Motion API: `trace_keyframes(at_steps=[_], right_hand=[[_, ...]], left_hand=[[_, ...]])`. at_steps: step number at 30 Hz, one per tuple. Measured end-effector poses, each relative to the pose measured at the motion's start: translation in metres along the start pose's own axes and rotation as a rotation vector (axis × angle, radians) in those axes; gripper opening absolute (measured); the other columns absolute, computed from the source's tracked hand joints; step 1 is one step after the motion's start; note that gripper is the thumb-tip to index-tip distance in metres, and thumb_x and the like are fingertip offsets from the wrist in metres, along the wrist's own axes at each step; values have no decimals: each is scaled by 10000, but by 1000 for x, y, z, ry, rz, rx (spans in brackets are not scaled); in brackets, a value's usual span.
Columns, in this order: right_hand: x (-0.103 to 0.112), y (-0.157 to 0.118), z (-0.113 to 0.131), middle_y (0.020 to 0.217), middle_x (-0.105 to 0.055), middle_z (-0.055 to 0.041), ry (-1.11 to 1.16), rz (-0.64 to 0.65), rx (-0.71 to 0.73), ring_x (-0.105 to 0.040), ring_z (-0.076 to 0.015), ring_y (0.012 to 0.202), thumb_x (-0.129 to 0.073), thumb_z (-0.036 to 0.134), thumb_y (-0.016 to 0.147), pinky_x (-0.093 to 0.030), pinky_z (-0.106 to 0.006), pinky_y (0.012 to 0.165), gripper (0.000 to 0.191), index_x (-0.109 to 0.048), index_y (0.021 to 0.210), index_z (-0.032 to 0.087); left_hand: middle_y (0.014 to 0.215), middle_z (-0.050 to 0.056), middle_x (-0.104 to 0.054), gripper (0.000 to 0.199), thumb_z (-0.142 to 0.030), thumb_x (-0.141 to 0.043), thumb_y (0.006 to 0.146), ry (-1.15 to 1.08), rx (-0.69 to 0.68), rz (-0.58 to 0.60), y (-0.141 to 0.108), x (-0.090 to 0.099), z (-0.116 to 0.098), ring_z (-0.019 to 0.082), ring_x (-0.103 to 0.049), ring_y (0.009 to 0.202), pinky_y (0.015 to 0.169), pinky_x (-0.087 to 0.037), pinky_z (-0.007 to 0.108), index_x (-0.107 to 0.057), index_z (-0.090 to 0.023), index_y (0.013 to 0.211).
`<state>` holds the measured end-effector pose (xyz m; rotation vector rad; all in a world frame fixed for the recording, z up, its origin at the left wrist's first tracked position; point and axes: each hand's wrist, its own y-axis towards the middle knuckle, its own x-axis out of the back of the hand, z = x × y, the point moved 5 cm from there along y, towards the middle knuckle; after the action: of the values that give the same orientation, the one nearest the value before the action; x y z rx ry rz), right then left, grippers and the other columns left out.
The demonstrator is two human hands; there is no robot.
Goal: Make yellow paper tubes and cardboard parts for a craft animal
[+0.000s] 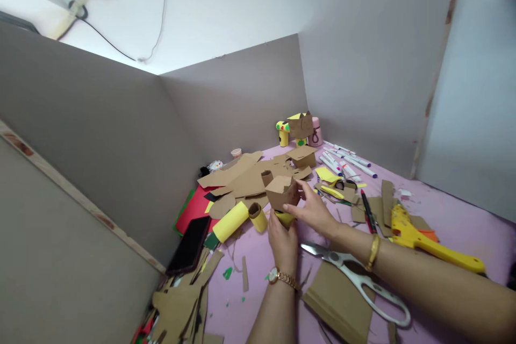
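My left hand (283, 236), with a watch at its wrist, is closed around a yellow tube-like piece (285, 219), mostly hidden by the fingers. Right on top of that piece sits a small open-topped cardboard box (278, 199). The thumb and fingers of my right hand (312, 207) grip the box at its right side. Just left of my hands stands a short yellow-covered cardboard tube (258, 220). Beside it lies a longer yellow tube (231, 222). White-handled scissors (355, 277) lie below my right forearm, blades pointing left.
A yellow glue gun (435, 247) lies at the right, near a red pen (367, 212). Markers (350, 158) and a pink bottle (315, 133) are at the back. Cardboard sheets (245, 174) and a black phone (188, 245) lie left. Grey panels (234, 102) enclose the table.
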<state>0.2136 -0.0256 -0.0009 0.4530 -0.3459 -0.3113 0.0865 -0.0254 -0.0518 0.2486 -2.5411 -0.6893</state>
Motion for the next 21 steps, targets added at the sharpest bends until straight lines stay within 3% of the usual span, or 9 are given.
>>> trace_keyframes(at_steps=[5, 10, 16, 21], right_hand=[[-4, -6, -1, 1107, -618, -96, 11, 7, 10, -583, -259, 1004, -723, 295, 637, -460, -419, 867, 575, -477, 1147, 195], [-7, -8, 6, 1110, -616, -71, 21, 42, 44, -569, -257, 1022, -739, 281, 624, -449, -408, 871, 573, -495, 1138, 219], [0, -7, 0, 1206, -569, -106, 31, 71, 3, -550, -276, 1079, -783, 343, 570, -442, -424, 901, 771, -434, 1244, 213], [11, -7, -12, 1174, -565, -113, 10, 76, -52, -576, -273, 1009, -790, 397, 552, -465, -430, 857, 852, -407, 1290, 212]], left_hand=[[1064, 203, -614, 301, -199, -495, 794, 19, 15, 9, 0, -1, 0, 302, -568, 1036, 868, -442, 435, -515, -94, 1075], [1069, 158, -618, 264, -153, -473, 799, -1, -15, 32, 0, -1, -1, 255, -571, 1037, 900, -432, 387, -519, -129, 1058], [1055, 181, -614, 290, -196, -487, 802, -2, -5, 27, -1, -1, 2, 286, -576, 1021, 881, -439, 413, -519, -103, 1075], [1137, 179, -588, 389, -295, -507, 824, -10, -19, 35, 0, 0, 0, 292, -538, 1098, 930, -410, 417, -474, -119, 1170]])
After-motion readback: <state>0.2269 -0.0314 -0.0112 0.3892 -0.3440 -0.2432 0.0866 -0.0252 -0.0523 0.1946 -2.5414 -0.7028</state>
